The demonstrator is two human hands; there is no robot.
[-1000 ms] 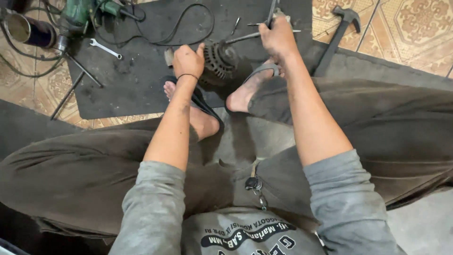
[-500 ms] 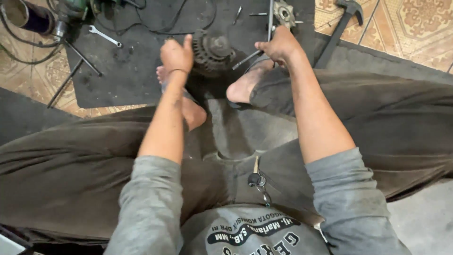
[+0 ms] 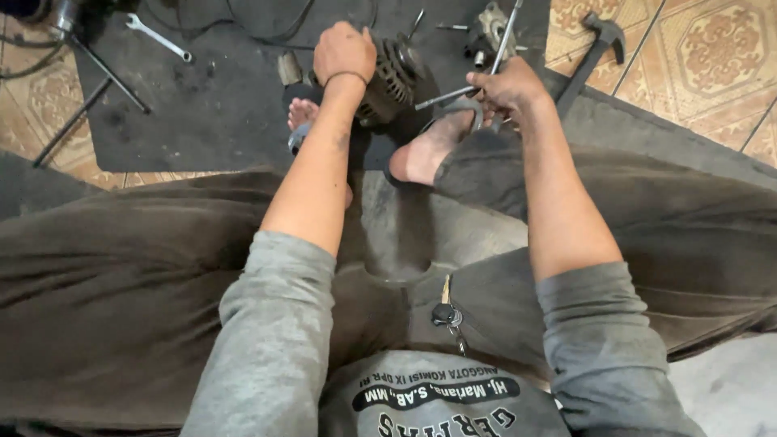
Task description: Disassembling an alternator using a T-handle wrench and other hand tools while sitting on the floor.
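Note:
A dark round alternator (image 3: 395, 74) stands on the black floor mat (image 3: 218, 97) between my bare feet. My left hand (image 3: 344, 53) rests on top of it, fingers curled over its left side. My right hand (image 3: 510, 87) is closed around thin metal rods (image 3: 441, 97) that point left toward the alternator; one long rod (image 3: 506, 36) rises up and away. I sit on the floor with my knees spread in dark trousers.
A hammer (image 3: 595, 44) lies on the patterned tiles at the upper right. A small grey metal part (image 3: 488, 28) and loose bolts sit behind the alternator. A spanner (image 3: 158, 36) and black cables lie at the upper left, beside a thin black rod (image 3: 109, 74).
My left hand has climbed from the foot side onto the top of the alternator. My right hand came down from the far parts, bringing the rods toward my right foot.

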